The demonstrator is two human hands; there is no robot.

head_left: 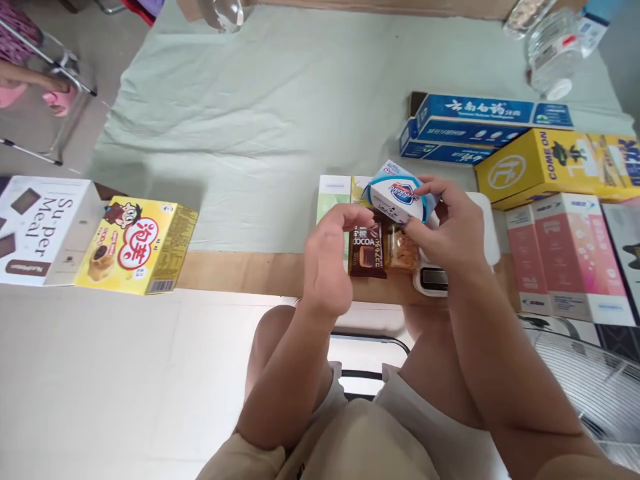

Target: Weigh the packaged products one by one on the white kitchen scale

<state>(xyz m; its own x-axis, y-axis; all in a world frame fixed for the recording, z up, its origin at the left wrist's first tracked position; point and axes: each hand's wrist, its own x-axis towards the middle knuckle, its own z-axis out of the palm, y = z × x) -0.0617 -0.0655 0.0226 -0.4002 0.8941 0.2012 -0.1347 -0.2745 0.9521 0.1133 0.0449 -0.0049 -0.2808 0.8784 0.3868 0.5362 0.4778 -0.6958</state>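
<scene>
My right hand (450, 230) grips a small white and blue soap box (397, 192) by its right end, held tilted above a white digital scale (487, 233). My left hand (330, 257) hovers just left of the box with its fingers curled together and thumb tip near the box's left corner; I see nothing in it. Below the box lie a brown cocoa snack packet (367, 250) and an orange snack packet (403, 250). A pale green box (333, 193) lies behind my left hand.
A yellow snack box (137, 245) and a white Super Meal box (37, 230) lie at left. Blue toothpaste boxes (475, 127), a yellow box (555, 163) and pink-white boxes (565, 257) fill the right. Water bottles (550, 47) stand far right. A fan grille (590, 380) sits lower right.
</scene>
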